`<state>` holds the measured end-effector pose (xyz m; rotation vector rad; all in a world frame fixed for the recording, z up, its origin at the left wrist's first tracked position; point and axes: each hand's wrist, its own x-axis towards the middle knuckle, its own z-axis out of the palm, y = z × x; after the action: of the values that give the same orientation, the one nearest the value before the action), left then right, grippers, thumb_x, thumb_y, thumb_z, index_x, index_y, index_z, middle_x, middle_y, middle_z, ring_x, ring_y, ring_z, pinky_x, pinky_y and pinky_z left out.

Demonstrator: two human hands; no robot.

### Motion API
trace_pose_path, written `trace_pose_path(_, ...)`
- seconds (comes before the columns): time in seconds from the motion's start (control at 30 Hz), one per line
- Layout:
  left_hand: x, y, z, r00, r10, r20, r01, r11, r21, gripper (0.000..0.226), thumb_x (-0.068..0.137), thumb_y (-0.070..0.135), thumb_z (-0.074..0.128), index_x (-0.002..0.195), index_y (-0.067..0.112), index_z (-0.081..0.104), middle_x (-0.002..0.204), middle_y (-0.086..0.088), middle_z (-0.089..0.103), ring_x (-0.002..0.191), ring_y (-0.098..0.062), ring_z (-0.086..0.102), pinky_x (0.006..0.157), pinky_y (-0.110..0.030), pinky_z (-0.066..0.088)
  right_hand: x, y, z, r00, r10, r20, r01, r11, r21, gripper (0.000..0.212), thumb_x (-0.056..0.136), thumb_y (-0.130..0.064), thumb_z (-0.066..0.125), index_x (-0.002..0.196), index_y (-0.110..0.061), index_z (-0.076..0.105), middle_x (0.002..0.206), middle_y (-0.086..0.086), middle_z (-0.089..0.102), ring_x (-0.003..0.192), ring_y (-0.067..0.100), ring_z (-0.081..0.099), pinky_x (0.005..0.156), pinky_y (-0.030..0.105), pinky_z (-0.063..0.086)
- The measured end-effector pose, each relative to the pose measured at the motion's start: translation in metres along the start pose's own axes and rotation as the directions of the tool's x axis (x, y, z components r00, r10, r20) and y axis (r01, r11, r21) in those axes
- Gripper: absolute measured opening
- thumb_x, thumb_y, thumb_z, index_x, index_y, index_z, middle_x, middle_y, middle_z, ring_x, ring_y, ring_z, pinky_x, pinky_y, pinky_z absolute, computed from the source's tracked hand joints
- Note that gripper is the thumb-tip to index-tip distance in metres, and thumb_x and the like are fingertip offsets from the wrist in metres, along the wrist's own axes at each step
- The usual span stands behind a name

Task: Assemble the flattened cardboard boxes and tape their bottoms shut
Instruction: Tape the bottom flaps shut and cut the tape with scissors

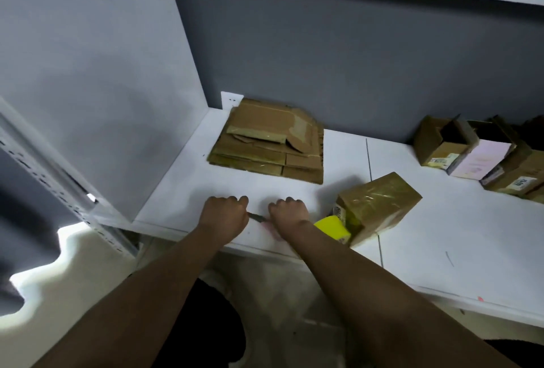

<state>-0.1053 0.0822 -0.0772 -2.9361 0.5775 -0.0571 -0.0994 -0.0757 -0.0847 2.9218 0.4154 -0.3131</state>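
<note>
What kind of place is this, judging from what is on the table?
Probably a small packing or shipping station. A stack of flattened cardboard boxes lies on the white table, a taped box sits nearer, and assembled open boxes line the grey wall.

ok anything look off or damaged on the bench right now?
Slightly. The taped box by the right hand sits tilted, propped on the yellow tape dispenser rather than flat. The top sheet of the flattened stack has a torn, ragged flap. Nothing spilled.
</note>
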Motion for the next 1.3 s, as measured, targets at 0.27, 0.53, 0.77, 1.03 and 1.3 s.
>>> trace_pose_path(0.27, 0.000, -0.008, 0.008, 1.000, -0.029, 0.011, 0.029, 0.999, -0.040, 0.031, 0.099, 0.034, 0.036, 0.119, 0.016, 0.051, 0.097, -0.002, 0.065, 0.078, -0.015, 0.061, 0.068, -0.024, 0.043, 0.020, -0.016, 0.024, 0.996, 0.065, 0.061, -0.066, 0.998, 0.014, 0.033, 0.102, -0.020, 0.038, 0.128, -0.005, 0.052, 0.129, 0.015, 0.054, 0.118, 0.033, 0.053, 0.093, 0.037, 0.044)
trace_pose_path(0.53, 0.001, 0.003, -0.003, 0.970, -0.232, 0.074, 0.240, 0.860, -0.450, 0.022, 0.098, 0.030, 0.046, 0.111, 0.016, 0.055, 0.097, -0.002, 0.066, 0.075, -0.012, 0.056, 0.073, -0.021, 0.049, -0.010, 0.027, -0.027, 0.960, 0.226, -0.164, -0.172, 0.941, 0.290, 0.032, 0.097, -0.035, 0.046, 0.113, -0.012, 0.061, 0.108, 0.012, 0.067, 0.102, 0.033, 0.063, 0.076, 0.034, 0.048)
trace_pose_path(0.77, 0.020, 0.097, -0.014, 0.983, -0.012, 0.185, 0.147, 0.656, -0.740, 0.029, 0.097, 0.042, 0.044, 0.114, 0.022, 0.055, 0.112, -0.003, 0.066, 0.096, -0.023, 0.061, 0.081, -0.033, 0.052, -0.127, 0.105, -0.027, 0.962, 0.257, 0.088, -0.094, 0.009, 0.996, 0.031, 0.070, -0.016, 0.078, 0.097, -0.013, 0.063, 0.084, 0.009, 0.067, 0.074, 0.018, 0.064, 0.060, 0.028, 0.046)
trace_pose_path(1.03, 0.048, 0.147, -0.012, 0.919, 0.143, 0.366, 0.296, 0.362, -0.884, 0.041, 0.091, 0.040, 0.058, 0.126, 0.021, 0.048, 0.129, -0.006, 0.054, 0.106, -0.022, 0.058, 0.089, -0.033, 0.049, -0.213, 0.140, 0.010, 0.933, 0.159, 0.323, -0.335, 0.054, 0.941, 0.028, 0.088, -0.024, 0.068, 0.106, -0.008, 0.054, 0.071, 0.003, 0.056, 0.053, 0.000, 0.050, 0.046, 0.010, 0.035)
trace_pose_path(1.3, 0.057, 0.143, -0.014, 0.903, 0.208, 0.377, 0.327, 0.237, -0.915, 0.019, 0.091, 0.027, 0.062, 0.109, 0.022, 0.059, 0.111, -0.005, 0.062, 0.092, -0.021, 0.064, 0.079, -0.032, 0.054, -0.218, 0.155, 0.019, 0.908, 0.105, 0.406, -0.415, 0.085, 0.906, 0.024, 0.089, -0.026, 0.066, 0.103, -0.012, 0.054, 0.068, -0.001, 0.056, 0.055, 0.003, 0.051, 0.047, 0.009, 0.036)
